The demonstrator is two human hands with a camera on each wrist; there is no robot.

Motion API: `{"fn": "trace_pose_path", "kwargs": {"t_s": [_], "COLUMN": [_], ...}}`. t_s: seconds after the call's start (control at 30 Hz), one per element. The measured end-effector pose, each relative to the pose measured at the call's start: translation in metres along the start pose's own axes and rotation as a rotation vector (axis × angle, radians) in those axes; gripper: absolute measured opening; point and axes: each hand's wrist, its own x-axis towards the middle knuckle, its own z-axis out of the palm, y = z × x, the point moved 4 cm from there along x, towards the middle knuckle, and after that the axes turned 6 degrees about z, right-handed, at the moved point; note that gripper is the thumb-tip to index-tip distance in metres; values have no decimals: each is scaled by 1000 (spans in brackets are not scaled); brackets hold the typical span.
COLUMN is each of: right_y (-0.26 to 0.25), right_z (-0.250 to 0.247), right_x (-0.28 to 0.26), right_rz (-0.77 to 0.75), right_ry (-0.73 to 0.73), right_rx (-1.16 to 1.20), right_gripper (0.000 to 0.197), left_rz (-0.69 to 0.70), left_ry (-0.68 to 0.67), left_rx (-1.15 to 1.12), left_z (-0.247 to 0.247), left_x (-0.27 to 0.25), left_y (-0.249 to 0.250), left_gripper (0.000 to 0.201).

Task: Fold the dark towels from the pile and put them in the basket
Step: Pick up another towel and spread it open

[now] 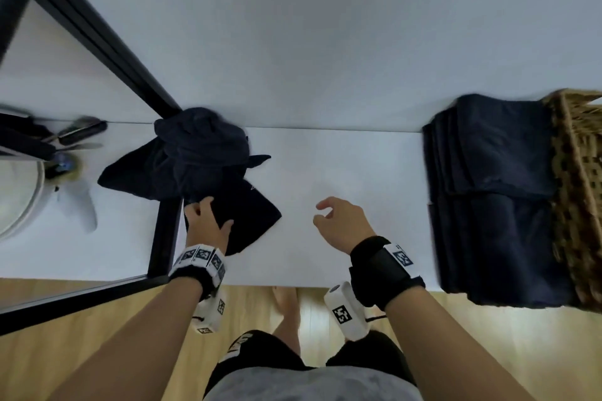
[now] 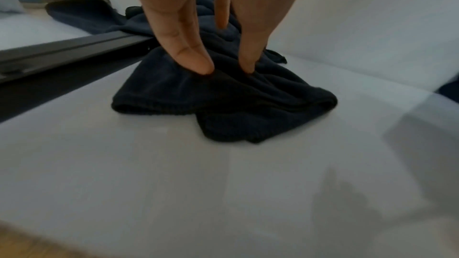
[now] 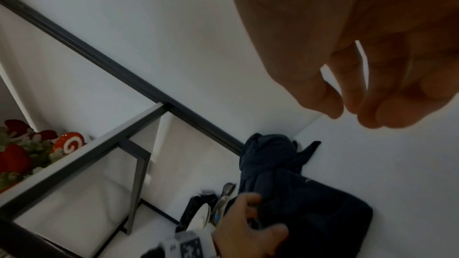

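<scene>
Two hands over the white desk (image 1: 342, 172), bare desk between and beyond them up to the wall. Left hand (image 1: 205, 221) palm-down near the desk's front-left edge, fingers (image 2: 198, 62) pinching a fold of a dark towel (image 1: 247, 215) at the near end of the pile (image 1: 198, 153). Right hand (image 1: 342, 221) hovers, loosely curled, holding nothing. Wrist bands carry square black-white marker tags, no readable text. Folded towels (image 1: 495, 172) stacked in the wicker basket (image 1: 573, 172) far right, at the desk's edge.

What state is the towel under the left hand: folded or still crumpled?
Crumpled, not folded. The towel lies bunched with uneven overlapping hems, and the left hand pinches it at the edge of the pile.
</scene>
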Motion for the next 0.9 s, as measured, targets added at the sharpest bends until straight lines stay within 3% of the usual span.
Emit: {"fn": "trace_pose_path", "kwargs": {"t_s": [0.07, 0.13, 0.17, 0.27, 0.3, 0.37, 0.47, 0.53, 0.6, 0.67, 0.9], "right_y": [-4, -7, -9, -13, -14, -16, -11, -3, 7, 16, -7], "right_z": [10, 15, 16, 12, 10, 5, -1, -2, -1, 2, 2], "right_x": [-4, -9, -12, -21, -24, -28, -31, -33, -36, -39, -53], "right_rz": [-2, 0, 2, -1, -6, -16, -33, -36, -29, -28, -151], "right_ry": [-17, -32, -35, -27, -26, -30, -19, -8, -12, -18, 2], "right_rx": [-10, -7, -6, -7, -8, -11, -16, -29, -54, -64, -17], "right_gripper": [31, 29, 28, 26, 26, 25, 23, 22, 22, 22, 22], "left_rz": [66, 72, 67, 125, 132, 77, -207, -310, -258, -183, 99], "left_ry": [-41, -165, -225, -345, -346, -228, 12, 19, -7, 56, 160], "left_rx": [-2, 61, 90, 221, 252, 195, -55, -161, -132, -112, -361], "left_z": [-4, -5, -6, -6, -7, -12, -26, -32, -35, -41, -103], "left_x": [13, 27, 32, 42, 43, 43, 42, 47, 57, 60, 30], "left_y": [0, 6, 10, 23, 26, 26, 12, 1, -1, 3, 78], "left_gripper": [75, 77, 67, 16, 8, 12, 49, 61, 47, 33, 19]}}
